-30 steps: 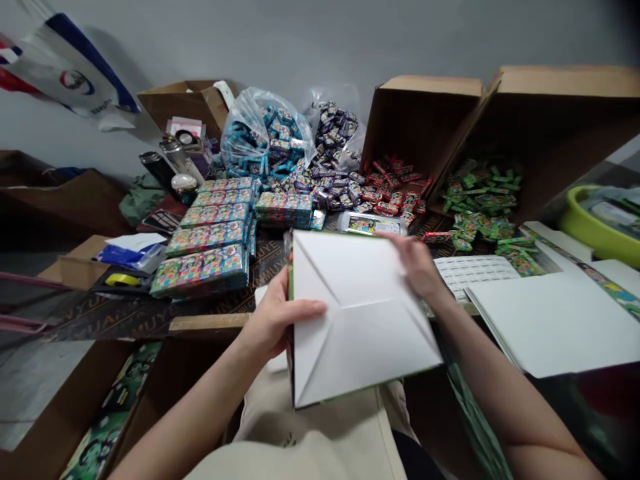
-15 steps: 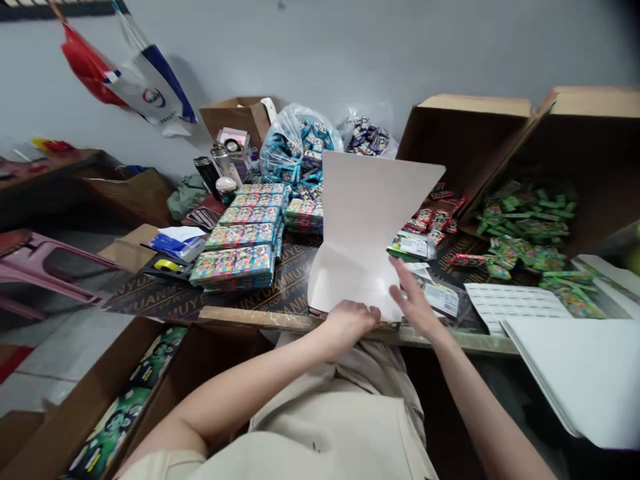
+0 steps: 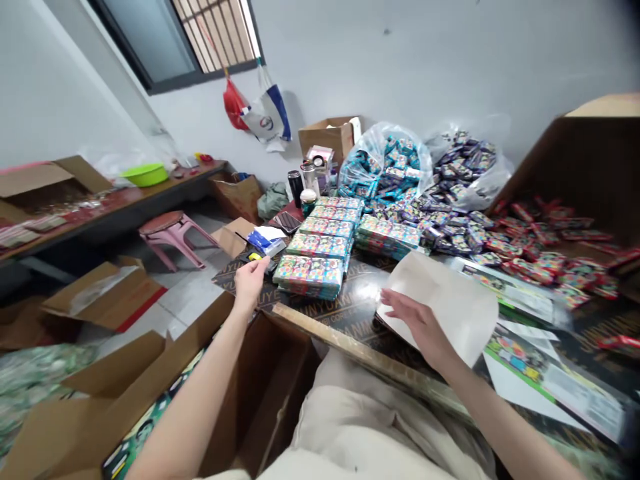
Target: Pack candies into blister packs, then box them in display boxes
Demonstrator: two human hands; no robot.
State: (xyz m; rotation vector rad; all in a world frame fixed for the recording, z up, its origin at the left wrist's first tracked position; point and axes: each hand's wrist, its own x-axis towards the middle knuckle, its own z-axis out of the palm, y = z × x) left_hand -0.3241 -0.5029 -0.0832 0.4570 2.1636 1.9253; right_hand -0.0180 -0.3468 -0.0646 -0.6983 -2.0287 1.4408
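Note:
My left hand (image 3: 250, 283) reaches over the table's near left corner with its fingers apart, holding nothing. It is nearest to a yellow-and-black tape dispenser (image 3: 255, 257) and the stacked colourful boxes of sweets (image 3: 307, 270). My right hand (image 3: 415, 327) rests against a curved white sheet of card (image 3: 443, 300), its fingers spread on the card without a visible grip. To the right lies a printed green-and-white sheet (image 3: 555, 380). Part of the card's lower edge is hidden behind my right hand.
Heaps of red packets (image 3: 550, 267) and purple packets (image 3: 450, 227) cover the table, beside a clear bag of blue packets (image 3: 385, 167). A cardboard box (image 3: 270, 380) stands below my left arm. A pink stool (image 3: 173, 230) and a bench with a green basin (image 3: 145, 175) lie beyond.
The view has swung left. My left hand has left the white card and moved out toward the stacked boxes. The card now curves up beside my right hand.

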